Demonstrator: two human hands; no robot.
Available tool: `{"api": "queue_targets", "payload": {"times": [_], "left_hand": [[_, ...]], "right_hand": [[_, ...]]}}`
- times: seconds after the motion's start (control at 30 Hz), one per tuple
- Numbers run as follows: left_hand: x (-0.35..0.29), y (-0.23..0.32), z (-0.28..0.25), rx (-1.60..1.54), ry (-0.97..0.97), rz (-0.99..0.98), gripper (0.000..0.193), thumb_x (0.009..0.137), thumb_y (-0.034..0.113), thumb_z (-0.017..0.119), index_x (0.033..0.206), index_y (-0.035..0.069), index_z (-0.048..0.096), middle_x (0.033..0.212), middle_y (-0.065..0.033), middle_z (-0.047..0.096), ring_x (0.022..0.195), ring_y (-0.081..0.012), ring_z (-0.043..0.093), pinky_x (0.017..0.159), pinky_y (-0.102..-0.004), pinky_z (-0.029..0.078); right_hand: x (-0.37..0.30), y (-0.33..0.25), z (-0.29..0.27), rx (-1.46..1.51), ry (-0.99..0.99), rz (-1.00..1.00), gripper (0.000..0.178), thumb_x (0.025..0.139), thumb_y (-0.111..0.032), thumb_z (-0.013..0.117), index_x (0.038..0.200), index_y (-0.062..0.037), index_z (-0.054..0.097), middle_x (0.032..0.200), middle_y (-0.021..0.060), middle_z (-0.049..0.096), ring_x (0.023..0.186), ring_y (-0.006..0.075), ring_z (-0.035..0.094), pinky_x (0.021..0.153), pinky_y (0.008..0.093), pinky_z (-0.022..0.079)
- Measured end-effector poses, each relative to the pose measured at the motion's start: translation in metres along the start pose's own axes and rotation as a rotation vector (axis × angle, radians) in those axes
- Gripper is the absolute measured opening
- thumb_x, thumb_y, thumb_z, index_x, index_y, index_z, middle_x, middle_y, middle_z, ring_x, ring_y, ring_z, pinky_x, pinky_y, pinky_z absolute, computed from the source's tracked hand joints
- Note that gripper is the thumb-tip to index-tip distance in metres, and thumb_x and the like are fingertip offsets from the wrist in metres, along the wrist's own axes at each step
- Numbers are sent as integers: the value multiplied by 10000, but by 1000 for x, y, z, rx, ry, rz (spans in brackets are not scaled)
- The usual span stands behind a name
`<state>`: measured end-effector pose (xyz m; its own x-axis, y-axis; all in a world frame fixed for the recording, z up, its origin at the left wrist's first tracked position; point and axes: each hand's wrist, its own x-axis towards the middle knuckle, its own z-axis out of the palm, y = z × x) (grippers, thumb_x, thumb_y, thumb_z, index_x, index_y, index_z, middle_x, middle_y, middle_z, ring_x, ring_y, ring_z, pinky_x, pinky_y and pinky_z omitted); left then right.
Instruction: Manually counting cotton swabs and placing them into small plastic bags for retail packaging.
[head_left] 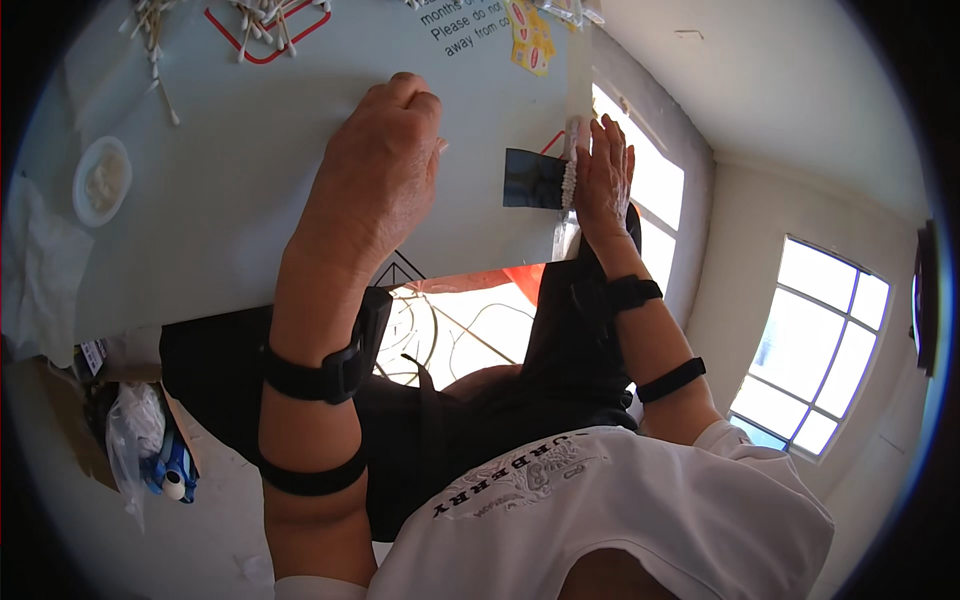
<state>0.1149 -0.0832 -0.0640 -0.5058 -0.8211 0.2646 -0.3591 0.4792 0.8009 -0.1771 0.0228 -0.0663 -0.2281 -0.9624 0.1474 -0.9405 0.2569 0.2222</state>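
My left hand (385, 165) is curled closed above the middle of the pale tabletop (230, 200). Whatever its fingers may hold is hidden. At the table's right edge, my right hand (605, 180) has its fingers stretched out. Its inner side rests against a row of white cotton swab tips (569, 186). A dark rectangular card (532, 179) lies just left of those tips, and clear plastic shows above and below them. Loose cotton swabs (265, 22) lie scattered at the far left of the table, with a few (155, 45) in a separate bunch.
A small white oval dish (102, 181) with pale contents stands at the left, near a white cloth (45, 260). Yellow packaging pieces (531, 38) lie at the far right. Below the table's left side is a cardboard box (75, 420) holding plastic bags and blue items.
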Motion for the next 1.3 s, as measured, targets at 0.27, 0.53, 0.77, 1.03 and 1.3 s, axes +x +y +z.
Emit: {"api": "queue_targets", "payload": {"times": [0.27, 0.53, 0.77, 1.03, 1.3], "left_hand": [[1, 1, 1, 12, 9, 9, 163, 816, 22, 687, 927, -47, 591, 1042, -126, 585, 1020, -282, 601, 875, -362, 533], [1, -1, 2, 9, 12, 19, 163, 816, 15, 685, 927, -50, 586, 1034, -122, 589, 1015, -275, 603, 874, -359, 534], [2, -2, 3, 10, 22, 20, 171, 811, 17, 692, 936, -48, 595, 1030, -115, 588, 1011, -269, 603, 877, -353, 536], [3, -1, 4, 33, 36, 39, 173, 810, 18, 686, 936, -46, 586, 1046, -120, 582, 1015, -289, 597, 866, -364, 530], [2, -7, 10, 20, 9, 34, 270, 827, -43, 632, 1092, -23, 582, 1151, -110, 584, 1013, -287, 608, 815, -344, 531]], "right_hand": [[4, 0, -3, -1, 17, -90, 430, 938, -119, 515, 1361, -67, 450, 1458, 133, 409, 1404, 273, 326, 1171, 486, 186], [7, 2, -1, 4, -6, -134, 450, 919, -101, 551, 1359, -81, 461, 1462, 114, 415, 1398, 281, 341, 1172, 476, 197], [4, 2, 1, 38, -4, -74, 430, 937, -125, 556, 1356, -92, 470, 1454, 115, 424, 1397, 283, 344, 1169, 462, 216], [-2, 8, 2, 98, 47, 2, 373, 945, -135, 548, 1308, -57, 513, 1423, 159, 438, 1358, 322, 382, 1137, 467, 277], [-36, 30, -6, 529, 83, 305, 434, 974, -279, 522, 1313, -8, 504, 1419, 190, 441, 1313, 359, 435, 1071, 426, 372]]}}
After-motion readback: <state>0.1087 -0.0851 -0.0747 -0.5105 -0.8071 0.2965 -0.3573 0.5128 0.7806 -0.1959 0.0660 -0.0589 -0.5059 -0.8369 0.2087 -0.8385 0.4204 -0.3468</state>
